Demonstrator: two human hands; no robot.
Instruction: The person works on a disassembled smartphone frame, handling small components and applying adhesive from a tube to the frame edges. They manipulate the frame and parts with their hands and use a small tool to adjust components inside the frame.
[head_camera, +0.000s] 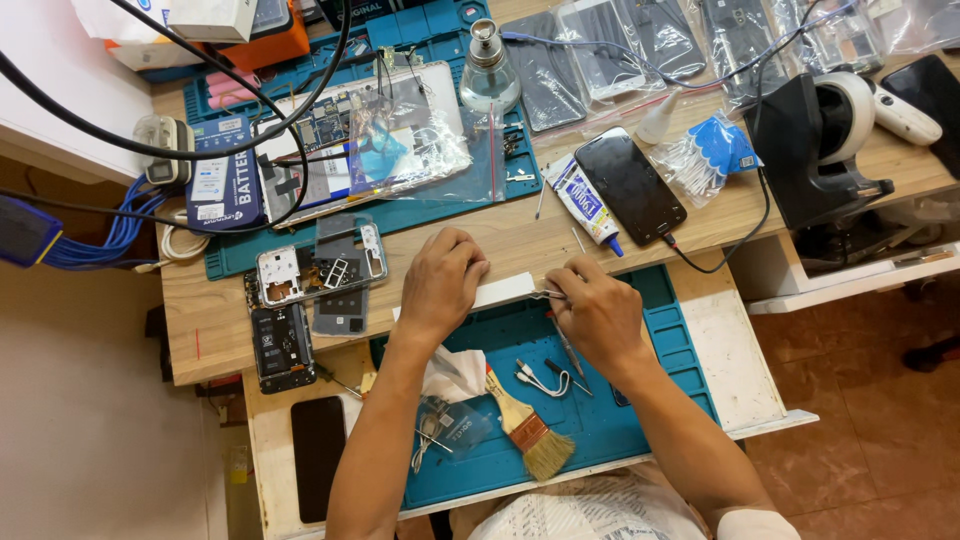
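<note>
My left hand (437, 285) presses down on a flat white phone part (503, 291) at the far edge of the teal work mat (610, 420). My right hand (597, 316) grips thin metal tweezers (548, 294) whose tips touch the right end of that white part. Both hands are closed, knuckles up. Below them on the mat lie a white cloth (452, 374), a wooden-handled brush (528, 428), a small white cable (541, 381) and a slim tool (572, 356).
An opened phone frame (318, 274), a phone board (281, 347) and a dark phone (318, 455) lie left. A black phone (629, 185), glue tube (585, 204), glass bottle (489, 72) and bagged screens (620, 45) sit behind. A black stand (810, 150) is right.
</note>
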